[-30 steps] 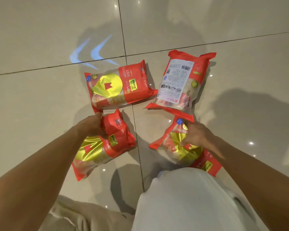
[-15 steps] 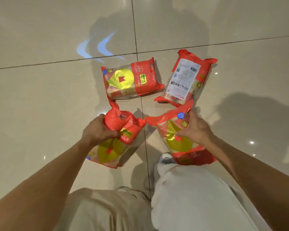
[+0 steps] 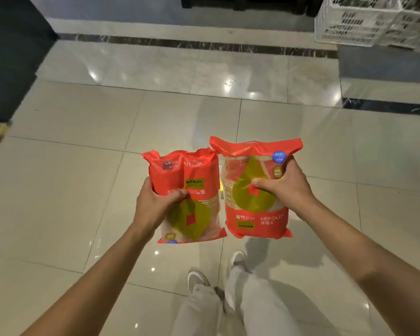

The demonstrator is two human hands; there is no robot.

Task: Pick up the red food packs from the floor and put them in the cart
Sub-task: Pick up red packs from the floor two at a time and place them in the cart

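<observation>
Two red packs [image 3: 199, 170] [image 3: 257, 224] gripped by left hand [image 3: 153, 207] and right hand [image 3: 286, 187].

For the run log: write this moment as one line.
phase: carry | left hand: grips upside-down red pack | right hand: grips upright red pack | both packs off floor

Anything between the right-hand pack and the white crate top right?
No objects: head view shows only bare floor tiles, then the grey ledge below the white crate, beyond the right-hand pack.
</observation>
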